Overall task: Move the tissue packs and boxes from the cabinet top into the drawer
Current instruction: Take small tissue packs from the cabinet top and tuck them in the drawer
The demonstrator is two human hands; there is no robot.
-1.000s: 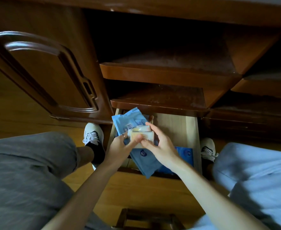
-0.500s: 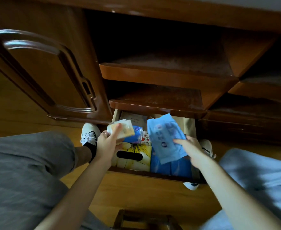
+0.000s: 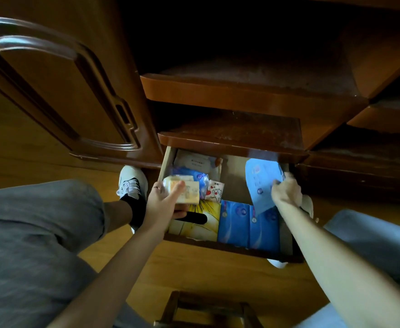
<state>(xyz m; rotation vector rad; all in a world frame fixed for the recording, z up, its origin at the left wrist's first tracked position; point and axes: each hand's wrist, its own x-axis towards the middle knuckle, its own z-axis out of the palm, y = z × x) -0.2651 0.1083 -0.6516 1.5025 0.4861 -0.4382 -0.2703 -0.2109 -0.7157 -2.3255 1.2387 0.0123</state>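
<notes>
Small pale tissue pack (image 3: 182, 191) gripped in my left hand (image 3: 162, 204) above the open drawer (image 3: 286, 240) at its 9 o'clock side, over the yellow box (image 3: 207, 224); light-blue tissue pack (image 3: 261, 183) pinched by my right hand (image 3: 286, 191) fingers at 2 o'clock, above two blue packs (image 3: 248, 224).

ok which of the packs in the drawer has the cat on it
The small white pack with red hearts, lying between the yellow box and the blue packs; the others show no cat.
</notes>
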